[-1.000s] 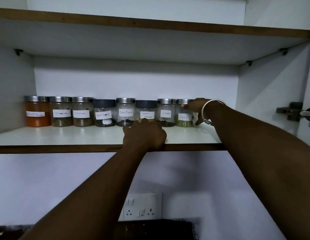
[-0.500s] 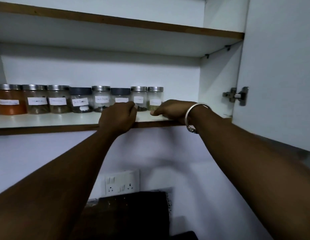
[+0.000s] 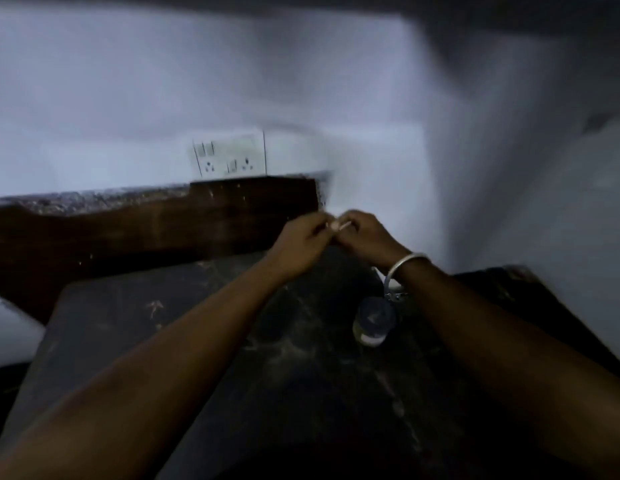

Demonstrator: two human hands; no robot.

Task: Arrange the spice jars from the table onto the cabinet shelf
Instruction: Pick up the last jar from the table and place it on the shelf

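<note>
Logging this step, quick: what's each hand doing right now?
Left hand: curled, meeting the right; any hold cannot be told.
Right hand: curled; a small pale thing at its fingertips, blurred, grip unclear.

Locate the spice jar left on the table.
Head view, right of centre: the jar stands on the dark table, just below the right wrist's bangle.

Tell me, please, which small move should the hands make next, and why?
Probably the right hand should drop to the jar on the dark table and grasp it: one jar stands there, beneath that wrist, and both hands, meeting above, hold no jar.
</note>
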